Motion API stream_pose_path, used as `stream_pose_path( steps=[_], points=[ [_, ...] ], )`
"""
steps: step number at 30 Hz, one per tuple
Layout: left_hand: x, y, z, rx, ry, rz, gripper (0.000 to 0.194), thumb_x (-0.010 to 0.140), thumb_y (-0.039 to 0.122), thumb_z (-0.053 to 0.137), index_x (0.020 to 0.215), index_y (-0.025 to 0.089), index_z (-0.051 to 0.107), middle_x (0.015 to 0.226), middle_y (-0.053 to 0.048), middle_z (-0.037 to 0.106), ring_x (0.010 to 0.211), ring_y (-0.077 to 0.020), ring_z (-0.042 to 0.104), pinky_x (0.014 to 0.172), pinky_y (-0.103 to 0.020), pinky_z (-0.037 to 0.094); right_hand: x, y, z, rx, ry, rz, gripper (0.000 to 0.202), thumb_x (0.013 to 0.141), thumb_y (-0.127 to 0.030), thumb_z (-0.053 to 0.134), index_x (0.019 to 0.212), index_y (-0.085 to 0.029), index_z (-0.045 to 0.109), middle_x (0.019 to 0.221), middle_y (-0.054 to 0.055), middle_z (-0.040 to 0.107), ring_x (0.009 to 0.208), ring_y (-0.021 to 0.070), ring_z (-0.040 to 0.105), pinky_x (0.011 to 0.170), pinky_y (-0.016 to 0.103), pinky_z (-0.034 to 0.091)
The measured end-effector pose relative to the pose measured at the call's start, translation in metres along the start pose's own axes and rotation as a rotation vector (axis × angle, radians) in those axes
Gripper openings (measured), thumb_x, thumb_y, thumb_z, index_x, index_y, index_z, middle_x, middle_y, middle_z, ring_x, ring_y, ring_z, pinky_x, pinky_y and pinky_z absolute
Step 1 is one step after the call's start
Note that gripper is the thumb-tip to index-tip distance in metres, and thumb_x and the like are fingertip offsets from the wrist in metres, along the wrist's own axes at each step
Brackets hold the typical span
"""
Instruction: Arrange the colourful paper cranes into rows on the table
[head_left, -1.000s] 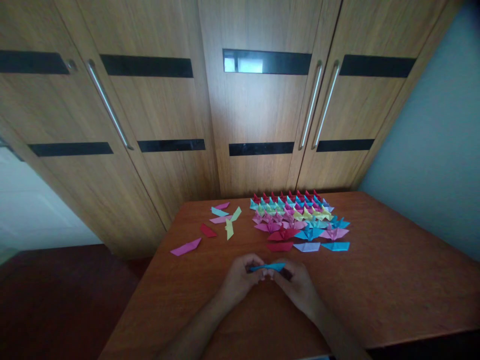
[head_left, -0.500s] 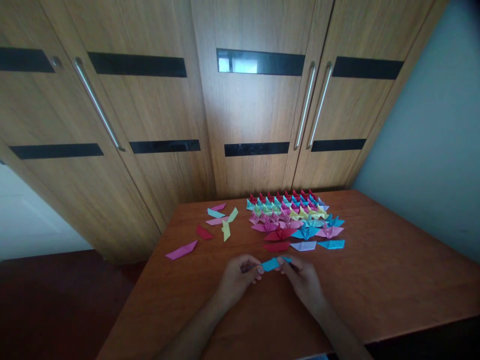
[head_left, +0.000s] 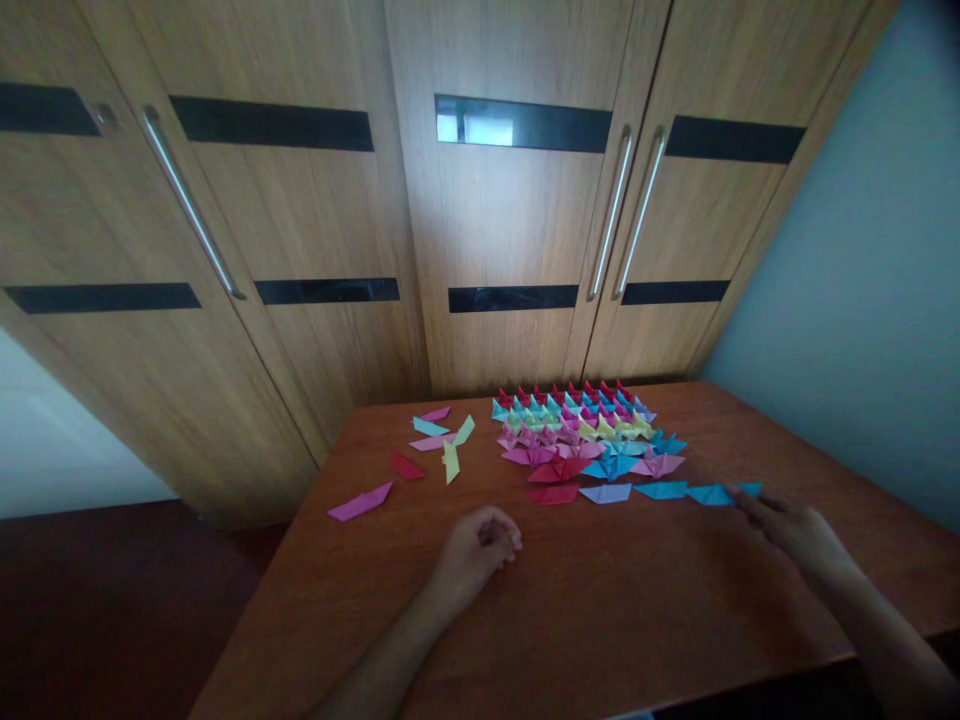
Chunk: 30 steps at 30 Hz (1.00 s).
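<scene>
At the right end of the front row lies a blue folded paper piece (head_left: 707,495), flat on the table. My right hand (head_left: 795,535) reaches over its right part, fingertips closed on it and hiding a bit of its middle. My left hand (head_left: 476,555) rests curled near the middle of the table, thumb and fingers drawn together with no paper visible in them. Left of the blue piece, the same row has another blue folded paper (head_left: 661,490), a pale lilac one (head_left: 606,493) and a red one (head_left: 553,495).
Behind the front row stand several rows of colourful origami cranes (head_left: 559,468). Several loose folded papers lie at the left, among them a magenta one (head_left: 361,502), a red one (head_left: 406,465) and a yellow one (head_left: 451,462). A wooden wardrobe (head_left: 510,220) backs the table (head_left: 585,600).
The blue folded paper went from between both hands to the right end of the front row, carried by my right hand. My left hand let go and stayed near its place.
</scene>
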<state>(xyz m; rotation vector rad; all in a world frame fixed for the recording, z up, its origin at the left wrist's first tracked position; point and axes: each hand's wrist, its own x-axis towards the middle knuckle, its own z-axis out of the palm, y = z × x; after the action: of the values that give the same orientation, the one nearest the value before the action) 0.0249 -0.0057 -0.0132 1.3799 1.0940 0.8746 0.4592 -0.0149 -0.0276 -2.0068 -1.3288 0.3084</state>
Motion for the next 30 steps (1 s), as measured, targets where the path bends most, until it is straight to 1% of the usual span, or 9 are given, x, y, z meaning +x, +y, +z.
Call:
stream_pose_path(
  steps=[3,5,8,10,13,18,24,27,30],
  points=[
    [0.000,0.000,-0.001,0.002,0.001,-0.008,0.017,0.073,0.031,0.063,0.072,0.015,0.058,0.066,-0.002,0.064,0.057,-0.0117,0.055,0.052,-0.021,0.041,0.018,0.024,-0.003,-0.197,-0.184,0.061,0.051,0.072,-0.065,0.046,0.052,-0.019,0.058,0.052,0.004,0.057,0.052,0.0188,0.055,0.050,0.028,0.038],
    [0.000,-0.002,-0.001,0.008,-0.010,0.001,0.018,0.074,0.032,0.062,0.072,0.015,0.058,0.066,-0.002,0.064,0.057,-0.0117,0.055,0.052,-0.021,0.041,0.026,0.034,-0.001,-0.312,-0.216,0.123,0.049,0.071,-0.064,0.048,0.058,-0.019,0.063,0.061,0.008,0.063,0.062,0.0241,0.061,0.055,0.032,0.041],
    [0.000,-0.003,-0.002,0.006,-0.025,0.014,0.018,0.075,0.033,0.062,0.073,0.015,0.058,0.067,-0.002,0.064,0.058,-0.0116,0.055,0.053,-0.022,0.042,0.034,0.037,0.003,-0.406,-0.188,0.219,0.049,0.068,-0.066,0.052,0.079,-0.022,0.071,0.081,0.015,0.068,0.078,0.0341,0.063,0.061,0.040,0.044],
    [0.000,-0.004,-0.002,0.005,-0.032,0.014,0.018,0.075,0.033,0.062,0.073,0.015,0.058,0.068,-0.002,0.064,0.058,-0.0115,0.055,0.053,-0.022,0.042,0.036,0.034,0.006,-0.440,-0.139,0.277,0.055,0.066,-0.068,0.053,0.092,-0.023,0.071,0.091,0.020,0.067,0.085,0.0400,0.062,0.062,0.045,0.045],
    [0.000,-0.004,-0.002,0.018,-0.027,0.012,0.017,0.075,0.032,0.062,0.073,0.015,0.058,0.067,-0.002,0.063,0.058,-0.0114,0.054,0.053,-0.021,0.042,0.040,0.025,0.010,-0.448,-0.105,0.337,0.062,0.064,-0.071,0.052,0.100,-0.023,0.070,0.100,0.023,0.064,0.090,0.0440,0.060,0.064,0.051,0.046],
    [0.000,-0.005,-0.002,0.038,-0.040,0.038,0.016,0.077,0.031,0.060,0.074,0.015,0.058,0.068,-0.002,0.064,0.058,-0.0114,0.055,0.054,-0.022,0.042,0.046,0.020,0.014,-0.440,-0.093,0.385,0.064,0.065,-0.073,0.051,0.102,-0.025,0.070,0.105,0.024,0.063,0.092,0.0439,0.060,0.066,0.053,0.046],
    [0.000,-0.002,-0.002,0.048,-0.033,0.033,0.014,0.076,0.029,0.060,0.074,0.015,0.058,0.068,-0.002,0.064,0.059,-0.0117,0.055,0.056,-0.022,0.042,0.049,0.030,0.014,-0.390,-0.047,0.340,0.065,0.064,-0.073,0.052,0.101,-0.023,0.070,0.104,0.022,0.064,0.092,0.0424,0.060,0.063,0.047,0.046],
    [-0.001,0.000,-0.002,0.045,-0.034,0.029,0.012,0.075,0.027,0.059,0.073,0.015,0.058,0.069,-0.002,0.064,0.060,-0.0117,0.056,0.055,-0.022,0.042,0.047,0.032,0.009,-0.352,-0.036,0.297,0.064,0.067,-0.070,0.051,0.099,-0.018,0.071,0.098,0.024,0.066,0.087,0.0382,0.063,0.060,0.041,0.044],
    [-0.001,-0.002,-0.001,0.027,-0.028,0.014,0.012,0.075,0.027,0.060,0.072,0.015,0.058,0.067,-0.002,0.063,0.058,-0.0115,0.055,0.053,-0.021,0.041,0.036,0.018,0.012,-0.337,0.009,0.270,0.060,0.073,-0.067,0.046,0.096,-0.017,0.071,0.092,0.022,0.068,0.080,0.0333,0.064,0.057,0.037,0.043]
  ],
)
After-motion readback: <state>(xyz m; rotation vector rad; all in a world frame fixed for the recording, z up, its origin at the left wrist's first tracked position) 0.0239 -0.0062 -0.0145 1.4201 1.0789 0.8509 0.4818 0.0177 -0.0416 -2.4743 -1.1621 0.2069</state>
